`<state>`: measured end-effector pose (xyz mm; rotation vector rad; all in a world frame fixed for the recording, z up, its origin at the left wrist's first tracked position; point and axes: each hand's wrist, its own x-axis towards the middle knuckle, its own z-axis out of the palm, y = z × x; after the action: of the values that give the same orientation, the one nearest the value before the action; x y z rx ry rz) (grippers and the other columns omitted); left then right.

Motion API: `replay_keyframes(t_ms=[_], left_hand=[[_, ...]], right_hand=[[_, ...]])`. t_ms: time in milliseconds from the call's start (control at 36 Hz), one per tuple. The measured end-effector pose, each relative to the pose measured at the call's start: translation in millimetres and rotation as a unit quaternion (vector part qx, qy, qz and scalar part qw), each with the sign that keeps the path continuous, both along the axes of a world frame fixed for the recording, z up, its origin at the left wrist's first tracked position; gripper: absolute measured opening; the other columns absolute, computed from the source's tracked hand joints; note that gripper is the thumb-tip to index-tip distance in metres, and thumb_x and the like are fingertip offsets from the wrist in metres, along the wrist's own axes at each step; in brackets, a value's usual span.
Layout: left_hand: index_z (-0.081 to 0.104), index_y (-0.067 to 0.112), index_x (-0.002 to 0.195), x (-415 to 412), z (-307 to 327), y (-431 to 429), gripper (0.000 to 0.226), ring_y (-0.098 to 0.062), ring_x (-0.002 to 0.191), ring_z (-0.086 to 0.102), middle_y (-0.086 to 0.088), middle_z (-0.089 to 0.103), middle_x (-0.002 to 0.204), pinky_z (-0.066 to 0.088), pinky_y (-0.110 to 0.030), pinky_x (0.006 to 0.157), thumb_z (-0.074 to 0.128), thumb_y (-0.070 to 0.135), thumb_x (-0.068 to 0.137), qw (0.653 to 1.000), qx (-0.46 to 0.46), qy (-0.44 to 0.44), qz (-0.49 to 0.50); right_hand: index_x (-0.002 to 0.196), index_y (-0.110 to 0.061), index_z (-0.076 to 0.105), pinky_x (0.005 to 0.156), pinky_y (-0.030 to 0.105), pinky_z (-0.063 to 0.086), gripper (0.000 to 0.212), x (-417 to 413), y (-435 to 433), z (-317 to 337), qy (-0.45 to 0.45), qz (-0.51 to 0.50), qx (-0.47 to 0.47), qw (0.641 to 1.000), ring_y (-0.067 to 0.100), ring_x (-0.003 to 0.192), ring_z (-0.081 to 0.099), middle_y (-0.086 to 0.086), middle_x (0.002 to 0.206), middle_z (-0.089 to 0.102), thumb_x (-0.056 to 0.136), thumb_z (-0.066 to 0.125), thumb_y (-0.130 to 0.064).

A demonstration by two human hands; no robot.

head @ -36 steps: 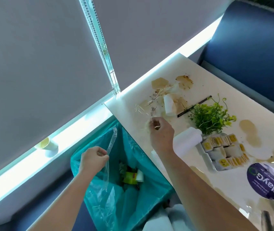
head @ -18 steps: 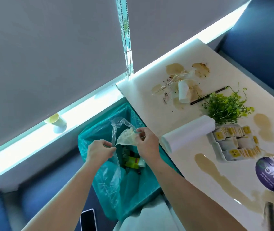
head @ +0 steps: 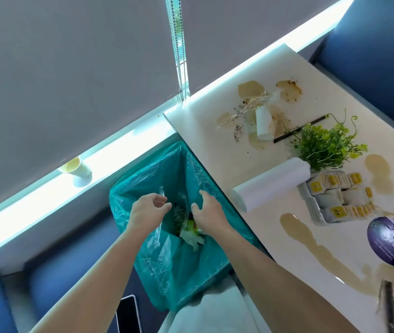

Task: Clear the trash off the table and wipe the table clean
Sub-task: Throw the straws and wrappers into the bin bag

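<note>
Both my hands hover over the trash bin with the teal liner [head: 186, 162], which stands against the table's left edge. My left hand [head: 149, 211] pinches a clear plastic wrapper [head: 158, 233] that hangs into the bin. Beside it, my right hand [head: 206, 213] has relaxed fingers and holds nothing. A crumpled pale tissue [head: 192, 237] lies in the bin among other trash. On the white table [head: 205, 131] sit brown spills [head: 298, 230], a tipped paper cup [head: 264, 122], a black straw [head: 298, 129] and clear film with crumbs [head: 248, 108].
A paper towel roll [head: 272, 186], a green plant [head: 326, 146], a tray of tea bags [head: 335, 199] and a purple sign [head: 392, 239] stand on the table. A paper cup [head: 77, 168] sits on the window sill. A phone [head: 128, 316] lies on the blue seat.
My right hand carried a crumpled tissue from the table to the bin and let it drop in. Both hands moved lower into the bin's opening.
</note>
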<state>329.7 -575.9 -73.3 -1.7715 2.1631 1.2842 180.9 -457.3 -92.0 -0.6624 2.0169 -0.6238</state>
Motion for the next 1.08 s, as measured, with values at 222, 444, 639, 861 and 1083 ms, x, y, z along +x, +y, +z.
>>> replay_keyframes(t_ms=[222,444,639,861,1083], left_hand=[[0.073,0.034,0.102,-30,24,-13,0.014,-0.009,0.082,0.073,0.018,0.074,0.092,0.059,-0.039,0.086,0.075,0.040,0.089,0.997,-0.059,0.042,-0.019],[0.073,0.029,0.112,-86,63,-12,0.020,-0.009,0.096,0.065,0.021,0.069,0.097,0.048,-0.031,0.089,0.072,0.037,0.093,0.989,-0.116,0.090,-0.031],[0.068,0.033,0.117,-136,81,-12,0.024,-0.006,0.090,0.064,0.017,0.069,0.103,0.040,-0.016,0.072,0.072,0.039,0.094,0.984,-0.118,0.122,-0.049],[0.061,0.035,0.129,-187,92,-9,0.037,-0.006,0.084,0.066,0.013,0.068,0.110,0.057,-0.034,0.084,0.073,0.041,0.094,0.981,-0.115,0.140,-0.064],[0.056,0.038,0.133,-228,85,-9,0.046,-0.004,0.083,0.066,0.013,0.066,0.111,0.059,-0.041,0.088,0.074,0.042,0.092,0.980,-0.117,0.136,-0.084]], right_hand=[[0.148,-0.017,0.049,0.116,0.032,0.037,0.046,-22,-10,27,0.064,-0.041,-0.108,0.991,0.018,0.134,0.050,0.002,0.147,0.053,0.103,0.054,-0.024],[0.141,-0.017,0.056,0.102,0.029,0.052,0.039,-57,-20,57,0.095,-0.103,-0.195,0.971,0.012,0.113,0.061,-0.001,0.138,0.059,0.102,0.056,-0.013],[0.139,-0.016,0.057,0.094,0.028,0.053,0.039,-109,-20,72,0.150,-0.135,-0.224,0.953,0.009,0.099,0.061,0.002,0.136,0.058,0.100,0.056,-0.011],[0.135,-0.013,0.059,0.100,0.036,0.051,0.039,-175,-17,69,0.212,-0.183,-0.204,0.938,0.023,0.115,0.059,0.006,0.128,0.055,0.096,0.062,-0.014],[0.144,-0.009,0.047,0.095,0.038,0.046,0.058,-236,-23,53,0.237,-0.211,-0.126,0.940,0.033,0.121,0.050,0.019,0.132,0.048,0.090,0.067,-0.017]])
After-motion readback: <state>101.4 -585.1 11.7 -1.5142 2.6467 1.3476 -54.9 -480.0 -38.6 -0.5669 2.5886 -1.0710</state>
